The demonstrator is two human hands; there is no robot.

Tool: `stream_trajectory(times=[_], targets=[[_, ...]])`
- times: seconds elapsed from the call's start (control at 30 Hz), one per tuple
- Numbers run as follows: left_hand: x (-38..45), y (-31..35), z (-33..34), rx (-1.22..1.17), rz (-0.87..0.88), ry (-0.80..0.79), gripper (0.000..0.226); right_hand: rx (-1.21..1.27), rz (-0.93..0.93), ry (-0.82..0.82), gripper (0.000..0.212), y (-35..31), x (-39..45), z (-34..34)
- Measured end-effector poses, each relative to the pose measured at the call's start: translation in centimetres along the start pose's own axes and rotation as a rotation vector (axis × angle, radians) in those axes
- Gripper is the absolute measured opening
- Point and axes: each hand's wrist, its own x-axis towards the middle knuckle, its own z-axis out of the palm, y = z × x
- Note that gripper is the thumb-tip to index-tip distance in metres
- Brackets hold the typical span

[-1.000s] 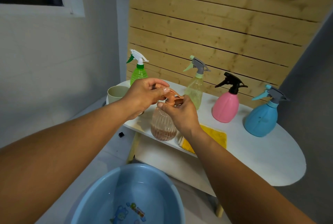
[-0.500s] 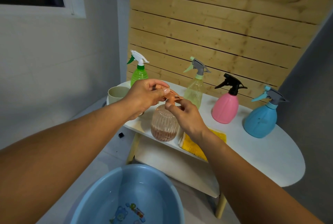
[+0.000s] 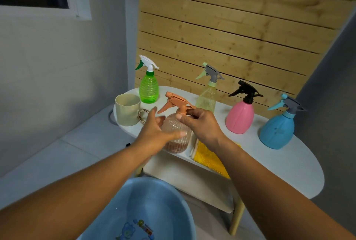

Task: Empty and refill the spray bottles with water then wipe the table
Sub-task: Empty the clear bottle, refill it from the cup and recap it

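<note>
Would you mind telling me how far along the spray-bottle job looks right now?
Nothing looks finished. In hand: the left hand steadies the orange bottle while the right hand grips its collar, head on. Left: four other bottles stand capped, and the yellow cloth lies unused on the table.

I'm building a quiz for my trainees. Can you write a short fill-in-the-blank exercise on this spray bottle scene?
1. The right hand pinches the neck of the ribbed ____ spray bottle.
2. The left hand holds that bottle's body beside the beige ____ with a ring handle.
3. The yellow cloth lies on the white oval ____.
4. Below, on the floor, sits a blue plastic ____.

Missing words: orange; cup; table; basin
</note>
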Motion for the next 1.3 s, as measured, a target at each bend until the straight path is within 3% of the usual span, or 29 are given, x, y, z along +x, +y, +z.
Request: stream_trajectory(times=[0.1,0.17,0.27,0.37,0.47,0.5,0.6,0.67,0.8,0.9,0.97,1.03,1.2,1.3], targets=[[0.1,-2.1,0.9,0.122,0.002,0.014,0.109,-0.075,-0.021,0.065,0.009,0.1,0.0,0.3],[0.4,-2.3,1.3,0.153,0.023,0.054,0.091,-0.148,-0.013,0.171,0.014,0.1,-0.1,1.0],[0.7,-2.4,1.5,0.137,0.019,0.072,0.091,-0.213,0.027,0.268,0.024,0.1,-0.2,2.0],[0.5,-2.3,1.7,0.131,0.04,0.059,0.088,-0.144,0.053,0.242,0.024,-0.1,-0.1,1.8],[0.6,-2.3,2.4,0.254,0.092,0.114,0.092,-0.094,0.048,0.212,0.066,-1.4,0.5,0.5],[0.5,-2.2,2.7,0.288,0.092,0.142,0.097,-0.168,-0.003,0.198,0.066,-2.2,1.1,-0.1],[0.6,-1.9,3.3,0.318,0.085,0.195,0.098,-0.441,-0.103,-0.039,0.026,-5.1,2.7,-1.6],[1.0,-1.6,3.2,0.32,0.058,0.184,0.096,-0.582,-0.099,-0.13,0.016,-6.7,3.8,-2.3],[4.3,0.1,2.0,0.225,0.058,0.142,0.094,-0.741,-0.156,-0.061,0.017,-9.2,6.4,-2.9],[7.3,2.7,1.3,0.179,0.066,0.177,0.106,-0.786,-0.192,0.027,0.02,-11.4,9.6,-3.1],[9.1,3.9,0.9,0.212,0.088,0.204,0.096,-0.816,-0.199,0.056,0.021,-12.7,11.9,-3.1],[11.1,4.6,0.8,0.235,0.092,0.252,0.085,-0.859,-0.198,0.058,0.022,-13.5,14.3,-3.0],[14.7,4.1,1.1,0.244,-0.057,0.303,0.097,-1.02,-0.179,0.03,0.026,-12.6,19.0,-1.9],[16.1,2.9,2.1,0.168,-0.106,0.336,0.09,-1.08,-0.146,0.001,0.026,-11.1,20.7,-1.4]])
